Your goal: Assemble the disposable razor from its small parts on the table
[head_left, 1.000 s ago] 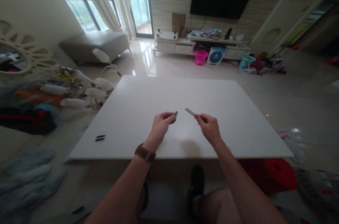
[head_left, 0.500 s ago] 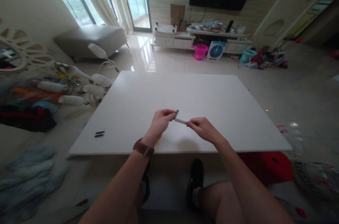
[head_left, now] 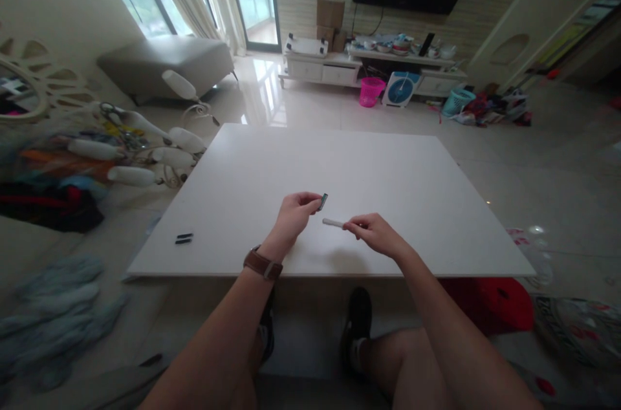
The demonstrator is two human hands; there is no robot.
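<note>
My left hand [head_left: 301,208], with a brown watch on its wrist, pinches a small, flat, dark green piece [head_left: 323,201] that looks like a razor head. In my right hand [head_left: 369,229] is a slim pale grey handle [head_left: 332,223], gripped at its right end, its free end pointing left. A small gap separates the handle from the green piece. Both hands are above the near half of a white table [head_left: 339,164]. Two short black bars [head_left: 184,238] lie side by side on the table's left part, too small to name.
A white multi-armed lamp [head_left: 179,158] stands close to the table's left edge. On the right, a red stool-like object [head_left: 504,306] is beneath the near corner. Farther back are a grey bench [head_left: 169,61], a pink basket [head_left: 371,92] and a blue-and-white fan [head_left: 402,88].
The green piece and the handle were touching; now they are apart. My left hand has risen slightly with the piece, while my right hand has barely moved.
</note>
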